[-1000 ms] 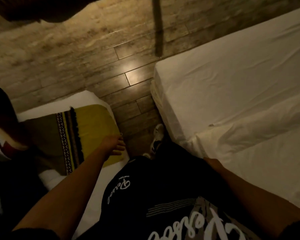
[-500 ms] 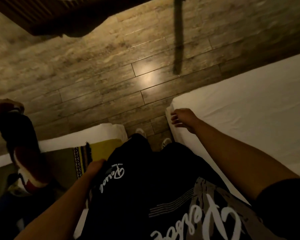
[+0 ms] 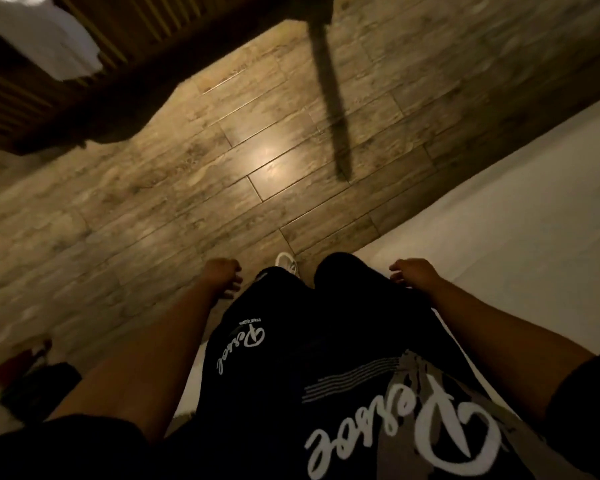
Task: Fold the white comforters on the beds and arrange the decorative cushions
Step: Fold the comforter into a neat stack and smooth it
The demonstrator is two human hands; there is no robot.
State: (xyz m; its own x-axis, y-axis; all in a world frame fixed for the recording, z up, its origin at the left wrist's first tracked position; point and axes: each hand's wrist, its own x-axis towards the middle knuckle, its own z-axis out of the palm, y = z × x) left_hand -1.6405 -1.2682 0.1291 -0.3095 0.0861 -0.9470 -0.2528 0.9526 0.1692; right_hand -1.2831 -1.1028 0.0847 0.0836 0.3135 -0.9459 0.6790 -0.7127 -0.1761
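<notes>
The wood-plank floor [image 3: 187,188] fills most of the view, with a slatted dark wooden piece [image 3: 84,74] along the upper left edge and white cloth [image 3: 45,36] draped at its corner. The white bed [image 3: 520,237] runs along the right edge, its sheet flat; no comforter or decorative cushion is visible, so the task's things lie out of view. The person stands at the bed's near corner in black shorts [image 3: 309,327], one white shoe [image 3: 286,263] showing. Both hands hang free: the left hand [image 3: 222,277] over the floor, fingers loosely curled and empty; the right hand [image 3: 414,271] just above the bed's edge, fingers likewise loose and holding nothing. This looks like a walk between steps. The next move likely calls for finding a comforter or cushion and reaching for it.
</notes>
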